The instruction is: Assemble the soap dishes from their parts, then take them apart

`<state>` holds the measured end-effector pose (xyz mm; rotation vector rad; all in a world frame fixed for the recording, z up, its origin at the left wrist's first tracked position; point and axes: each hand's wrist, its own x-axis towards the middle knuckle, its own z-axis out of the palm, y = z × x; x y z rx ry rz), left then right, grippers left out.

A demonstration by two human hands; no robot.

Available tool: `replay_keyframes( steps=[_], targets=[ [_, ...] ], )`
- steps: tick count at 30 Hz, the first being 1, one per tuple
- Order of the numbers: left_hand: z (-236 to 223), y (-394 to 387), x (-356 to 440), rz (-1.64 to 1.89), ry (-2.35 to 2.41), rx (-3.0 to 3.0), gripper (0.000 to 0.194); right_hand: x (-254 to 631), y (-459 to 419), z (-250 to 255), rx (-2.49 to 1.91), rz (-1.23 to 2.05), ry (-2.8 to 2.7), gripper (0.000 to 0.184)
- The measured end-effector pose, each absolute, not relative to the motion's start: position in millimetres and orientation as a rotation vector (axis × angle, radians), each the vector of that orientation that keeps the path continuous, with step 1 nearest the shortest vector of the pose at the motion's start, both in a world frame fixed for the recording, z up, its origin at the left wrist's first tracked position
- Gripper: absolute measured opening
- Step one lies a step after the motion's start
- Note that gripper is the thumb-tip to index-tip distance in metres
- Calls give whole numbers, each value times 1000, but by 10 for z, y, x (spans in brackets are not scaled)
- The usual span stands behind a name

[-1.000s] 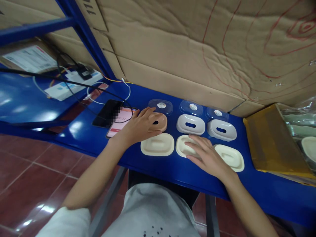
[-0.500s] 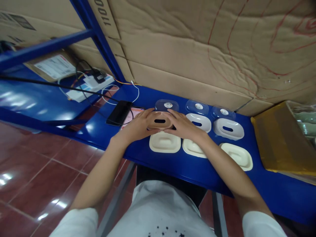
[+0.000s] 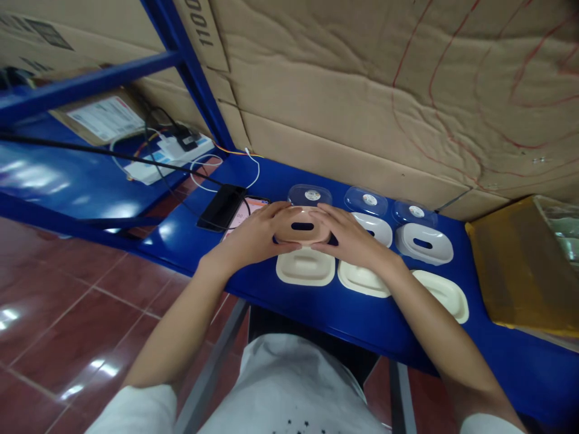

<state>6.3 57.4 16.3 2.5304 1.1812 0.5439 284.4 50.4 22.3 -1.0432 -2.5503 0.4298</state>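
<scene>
A tan soap dish [image 3: 302, 216] with a dark oval slot sits between my two hands. My left hand [image 3: 266, 234] is curled round its left end, fingers on the far rim and thumb at the near edge. Its right end is gripped by my right hand [image 3: 346, 234] in the same way. Just in front lies a cream oval tray [image 3: 306, 274] with a raised middle, and behind is a clear lid [image 3: 298, 194] with a round sticker. A white slotted dish [image 3: 382, 229] is partly hidden by my right hand; another white slotted dish [image 3: 434, 248] stands farther right.
Two more clear lids [image 3: 357, 202] [image 3: 402, 212] and two cream trays [image 3: 362, 280] [image 3: 459, 304] lie on the blue table [image 3: 316, 307]. Phones [image 3: 220, 208] and cables are at left. A taped carton [image 3: 511, 265] stands at right, before a cardboard wall [image 3: 353, 132].
Both hands keep their hold on the tan soap dish, which has shifted slightly right relative to the lid and tray. The whole view has also moved a little.
</scene>
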Motion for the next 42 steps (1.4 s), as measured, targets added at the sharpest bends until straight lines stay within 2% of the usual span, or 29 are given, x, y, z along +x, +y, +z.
replay_keyframes(
  steps=[9, 15, 24, 31, 37, 42],
  targets=[
    [67, -121, 179, 649, 1131, 2514, 77, 3056, -187, 175, -1121, 430, -2567, 68],
    [-56, -95, 171, 626, 1121, 2512, 75, 3065, -192, 42, -1116, 366, -2573, 64],
    [-4, -142, 137, 572, 1129, 2546, 77, 2973, -249, 93, -1168, 387, -2598, 62],
    [-22, -170, 115, 569, 1095, 2586, 74, 2966, -277, 109, -1157, 364, -2625, 70],
    [-21, -192, 108, 543, 1100, 2594, 72, 2942, -294, 118, -1165, 369, -2684, 69],
    [-16, -206, 161, 518, 1095, 2639, 74, 2919, -295, 101, -1144, 222, -2761, 72]
  ],
)
